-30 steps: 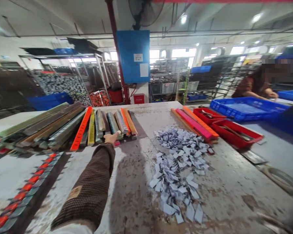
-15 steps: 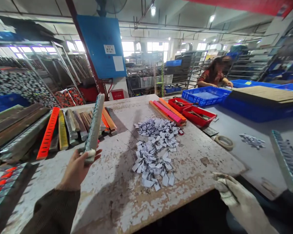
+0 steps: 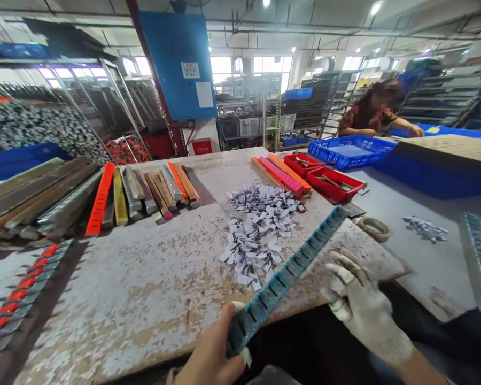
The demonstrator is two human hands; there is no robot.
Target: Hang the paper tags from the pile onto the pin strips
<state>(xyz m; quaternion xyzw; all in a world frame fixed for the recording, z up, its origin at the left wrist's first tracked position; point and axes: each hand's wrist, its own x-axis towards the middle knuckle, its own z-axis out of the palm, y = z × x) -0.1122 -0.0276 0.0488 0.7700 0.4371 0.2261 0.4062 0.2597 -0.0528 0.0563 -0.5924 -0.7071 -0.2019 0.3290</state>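
My left hand (image 3: 214,347) grips the lower end of a long blue-green slotted bar (image 3: 286,275). The bar is tilted up to the right, with a row of dark slots along its face. Part of it passes in front of a heap of small white pointed pieces (image 3: 260,214) on the worn table (image 3: 144,299). Close to the bar's right side, apart from it, is my right hand (image 3: 361,305) in a white knitted glove. Its fingers are curled together; whatever they may hold is hidden.
Several bars, among them an orange slotted bar (image 3: 100,200), lie at the left. Toward the back right are pink and orange bars (image 3: 282,176), a red tray (image 3: 334,184), a tape roll (image 3: 372,229) and a blue crate (image 3: 350,152). A person (image 3: 374,112) works behind.
My left hand has brought the bar from the left over to the front middle, turning its slotted face toward me. My gloved right hand has moved up and left, closer to the bar.
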